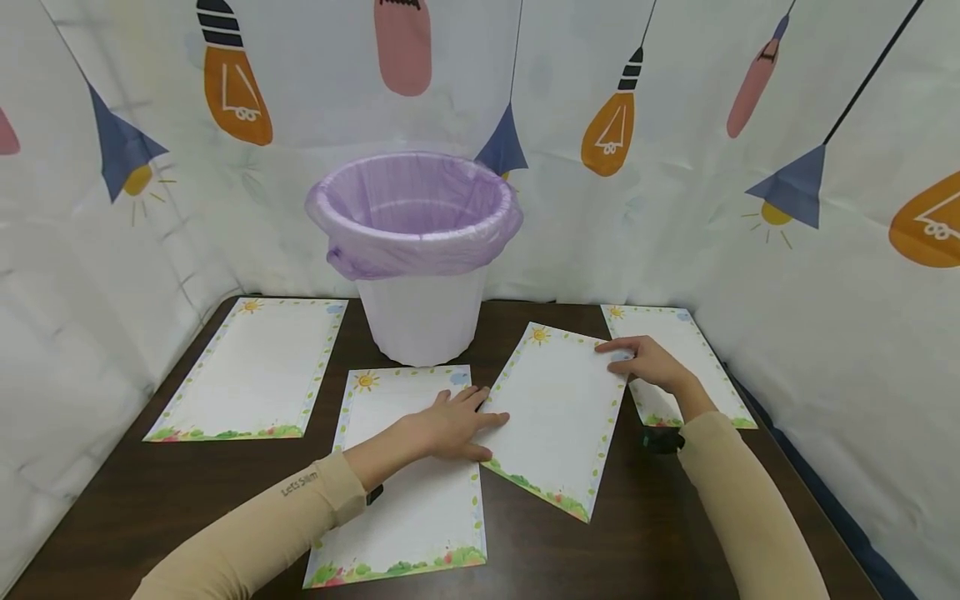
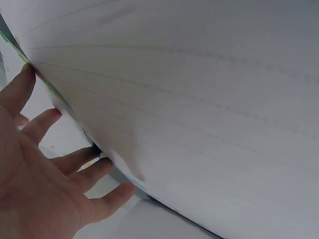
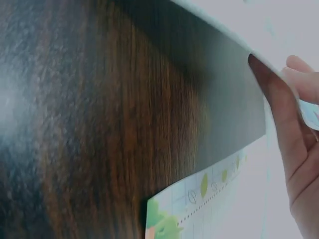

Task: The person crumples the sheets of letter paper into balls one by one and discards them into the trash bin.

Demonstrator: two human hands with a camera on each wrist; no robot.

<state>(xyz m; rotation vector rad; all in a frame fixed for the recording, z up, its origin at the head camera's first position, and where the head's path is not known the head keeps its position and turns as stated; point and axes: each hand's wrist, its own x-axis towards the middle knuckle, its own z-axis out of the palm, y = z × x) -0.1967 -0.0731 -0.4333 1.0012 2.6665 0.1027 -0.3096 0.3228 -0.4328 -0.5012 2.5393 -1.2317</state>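
A sheet of paper (image 1: 558,417) with a printed sun, leaf border and green bushes is tilted and partly raised above the table. My right hand (image 1: 654,367) pinches its upper right edge; in the right wrist view the thumb and fingers (image 3: 281,107) lie on opposite faces of the sheet. My left hand (image 1: 450,427) is spread at its left edge, over a second sheet (image 1: 401,517) lying in front of the bin. Straight fingers (image 2: 94,174) touch the raised sheet's edge in the left wrist view. The right sheet (image 1: 678,333) lies partly behind my right hand.
A white bin (image 1: 423,312) with a purple liner bag stands at the back of the dark wooden table (image 1: 217,492). Another matching sheet (image 1: 251,367) lies at the left. A printed white curtain (image 1: 675,233) encloses the back and sides.
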